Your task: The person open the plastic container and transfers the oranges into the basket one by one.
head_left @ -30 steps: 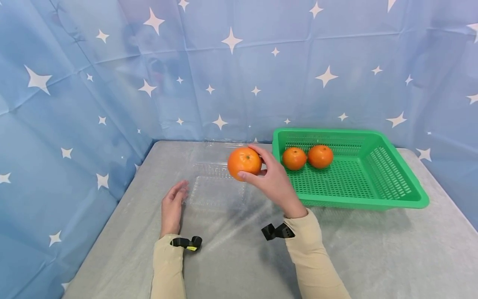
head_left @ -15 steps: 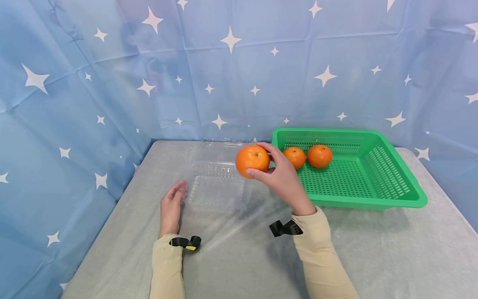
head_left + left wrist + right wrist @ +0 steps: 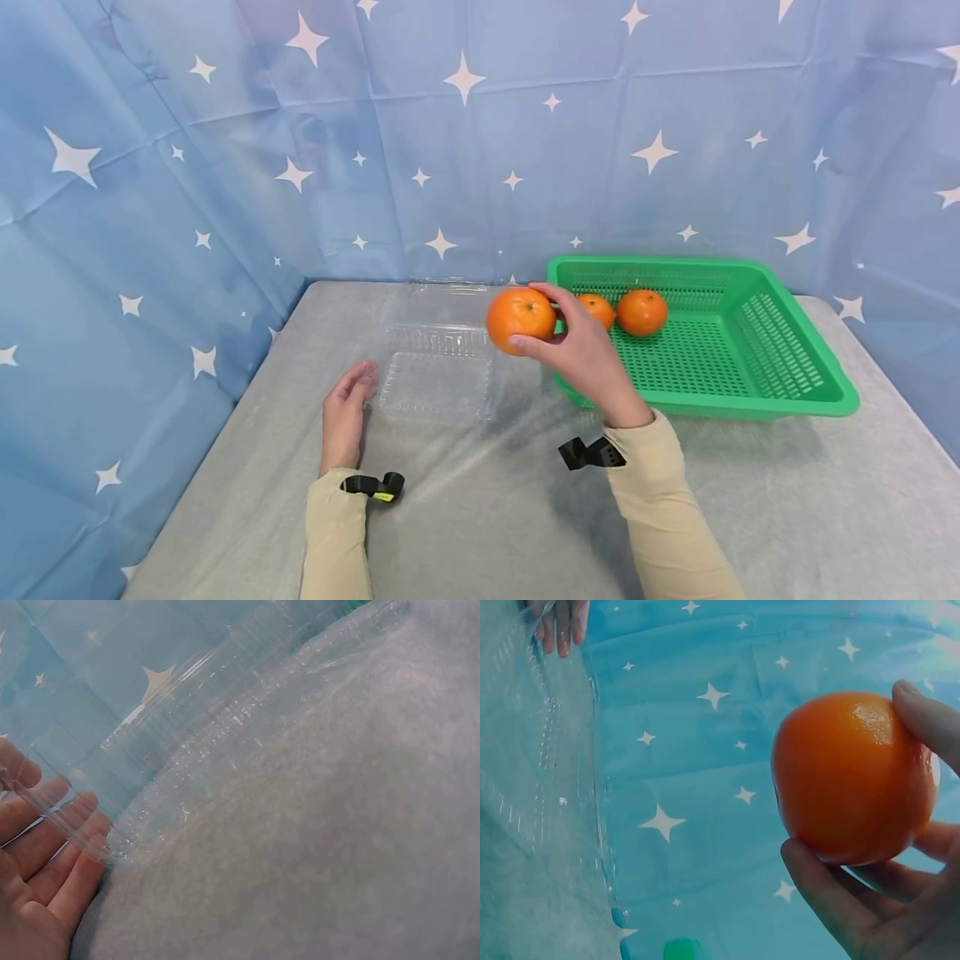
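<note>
My right hand (image 3: 588,354) grips an orange (image 3: 519,321) between thumb and fingers. It holds the fruit up in the air, left of a green plastic basket (image 3: 720,407). Close in the right wrist view, the glossy orange (image 3: 851,780) has fingertips on opposite sides. A clear plastic clamshell box (image 3: 435,383) lies on the table with its lid (image 3: 446,307) folded back. My left hand (image 3: 347,417) rests at the box's left side, fingers relaxed. In the left wrist view, its fingers (image 3: 56,840) show partly through the transparent wall.
Inside the basket sit two more oranges, one (image 3: 642,313) in full view and another (image 3: 597,310) partly hidden by my right hand. Grey cloth covers the table (image 3: 465,517). A blue star-patterned curtain (image 3: 420,125) hangs along the back and left.
My right hand has moved right with the orange, from over the clear box towards the basket, and now overlaps one basket orange. The left hand has stayed in place.
</note>
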The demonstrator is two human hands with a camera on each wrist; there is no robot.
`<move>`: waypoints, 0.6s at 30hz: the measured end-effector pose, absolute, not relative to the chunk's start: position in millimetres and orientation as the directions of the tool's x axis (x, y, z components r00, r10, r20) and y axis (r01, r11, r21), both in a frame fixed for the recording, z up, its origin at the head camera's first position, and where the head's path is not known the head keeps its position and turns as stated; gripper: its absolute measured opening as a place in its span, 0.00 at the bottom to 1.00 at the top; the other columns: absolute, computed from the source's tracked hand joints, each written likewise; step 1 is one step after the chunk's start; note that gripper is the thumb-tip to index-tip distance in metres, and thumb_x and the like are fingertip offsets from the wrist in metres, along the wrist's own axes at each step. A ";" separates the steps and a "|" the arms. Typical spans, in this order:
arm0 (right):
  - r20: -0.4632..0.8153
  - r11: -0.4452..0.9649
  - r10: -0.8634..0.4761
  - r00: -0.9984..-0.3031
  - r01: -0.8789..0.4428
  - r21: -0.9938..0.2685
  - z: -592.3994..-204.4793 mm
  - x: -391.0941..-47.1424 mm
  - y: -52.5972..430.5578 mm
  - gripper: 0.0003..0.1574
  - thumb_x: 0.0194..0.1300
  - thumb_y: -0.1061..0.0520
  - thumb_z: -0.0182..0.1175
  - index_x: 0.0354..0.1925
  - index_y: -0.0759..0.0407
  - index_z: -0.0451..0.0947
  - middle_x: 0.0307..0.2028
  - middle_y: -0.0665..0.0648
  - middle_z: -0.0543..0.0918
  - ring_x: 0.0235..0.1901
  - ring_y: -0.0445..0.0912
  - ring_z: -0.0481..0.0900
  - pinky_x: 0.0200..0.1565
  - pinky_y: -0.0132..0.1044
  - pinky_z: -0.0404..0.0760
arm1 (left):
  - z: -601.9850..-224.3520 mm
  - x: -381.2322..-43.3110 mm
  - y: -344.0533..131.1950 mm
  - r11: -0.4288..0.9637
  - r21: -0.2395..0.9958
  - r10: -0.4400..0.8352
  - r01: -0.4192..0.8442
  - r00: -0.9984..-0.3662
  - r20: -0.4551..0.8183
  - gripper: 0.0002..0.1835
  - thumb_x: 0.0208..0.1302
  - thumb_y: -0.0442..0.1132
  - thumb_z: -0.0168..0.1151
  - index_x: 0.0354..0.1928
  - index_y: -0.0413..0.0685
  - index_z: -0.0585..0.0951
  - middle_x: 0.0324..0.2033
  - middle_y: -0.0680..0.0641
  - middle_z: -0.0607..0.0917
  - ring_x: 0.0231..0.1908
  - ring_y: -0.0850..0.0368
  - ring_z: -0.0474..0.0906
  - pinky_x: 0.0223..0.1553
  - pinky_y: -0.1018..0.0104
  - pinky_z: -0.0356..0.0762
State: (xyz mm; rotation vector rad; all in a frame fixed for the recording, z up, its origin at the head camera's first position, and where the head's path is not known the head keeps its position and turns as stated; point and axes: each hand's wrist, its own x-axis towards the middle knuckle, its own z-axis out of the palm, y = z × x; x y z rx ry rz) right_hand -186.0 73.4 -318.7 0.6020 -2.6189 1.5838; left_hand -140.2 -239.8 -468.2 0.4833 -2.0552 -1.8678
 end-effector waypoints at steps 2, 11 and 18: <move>0.225 0.425 -0.313 -0.922 -0.349 -0.835 -318.9 -187.5 75.1 0.46 0.43 0.33 0.63 0.60 0.37 0.60 0.50 0.50 0.70 0.36 0.47 0.75 0.32 0.39 0.77 | -468.1 -140.6 -239.6 0.088 0.995 -0.455 -0.039 -0.890 0.006 0.18 0.62 0.47 0.51 0.54 0.59 0.74 0.51 0.58 0.76 0.51 0.64 0.71 0.53 0.64 0.66; 0.266 0.494 -0.316 -0.911 -0.397 -0.773 -319.9 -191.9 82.5 0.47 0.42 0.31 0.62 0.60 0.37 0.60 0.54 0.46 0.67 0.39 0.45 0.72 0.32 0.40 0.76 | -467.2 -141.6 -239.0 0.095 0.994 -0.458 -0.061 -0.889 -0.010 0.18 0.62 0.48 0.51 0.54 0.60 0.73 0.51 0.59 0.75 0.51 0.64 0.71 0.54 0.64 0.65; 0.260 0.500 -0.327 -0.909 -0.400 -0.768 -319.5 -191.0 84.7 0.49 0.43 0.31 0.62 0.61 0.41 0.60 0.57 0.48 0.65 0.43 0.45 0.73 0.36 0.42 0.77 | -468.5 -141.1 -239.4 0.089 0.995 -0.453 -0.042 -0.892 0.002 0.18 0.62 0.48 0.51 0.54 0.59 0.74 0.51 0.58 0.76 0.50 0.64 0.71 0.53 0.64 0.66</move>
